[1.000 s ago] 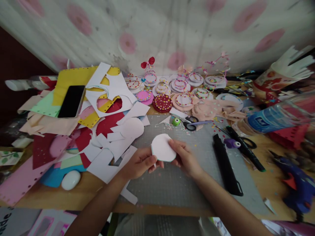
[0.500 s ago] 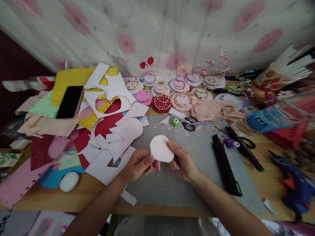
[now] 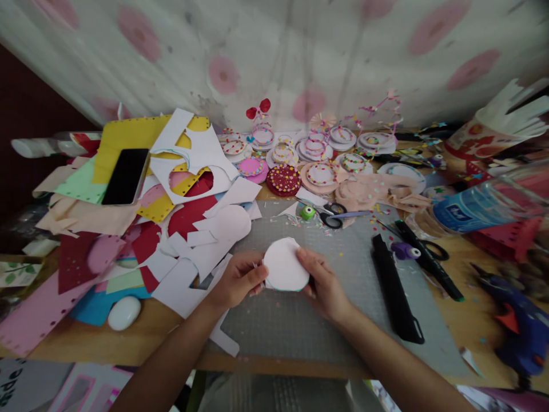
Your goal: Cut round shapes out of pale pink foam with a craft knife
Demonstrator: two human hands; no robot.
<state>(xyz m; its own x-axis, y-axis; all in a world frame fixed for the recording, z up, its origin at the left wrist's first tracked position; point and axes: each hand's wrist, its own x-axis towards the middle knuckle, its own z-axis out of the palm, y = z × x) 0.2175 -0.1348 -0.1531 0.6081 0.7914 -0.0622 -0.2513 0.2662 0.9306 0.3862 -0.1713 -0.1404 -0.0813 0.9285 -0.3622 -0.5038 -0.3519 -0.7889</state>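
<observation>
- both hands pinching the white paper circle (image 3: 285,264) just above the grey mat (image 3: 343,269), left hand (image 3: 238,280) at its left edge, right hand (image 3: 321,280) at its right
- imo keeping the fingers (image 3: 257,274) light at the rim is helping, no creasing w/ edges lined up

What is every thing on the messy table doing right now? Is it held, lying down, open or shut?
White paper circle: held up between both hands, over the grey mat.
Left hand: pinching the circle's left edge.
Right hand: gripping the circle's right edge.
Phone: screen dark, lying on paper scraps.
Small scissors: lying flat, blades shut.
Black marker: capped, lying on the mat.
Blue glue gun: lying on the table, untouched.
</observation>
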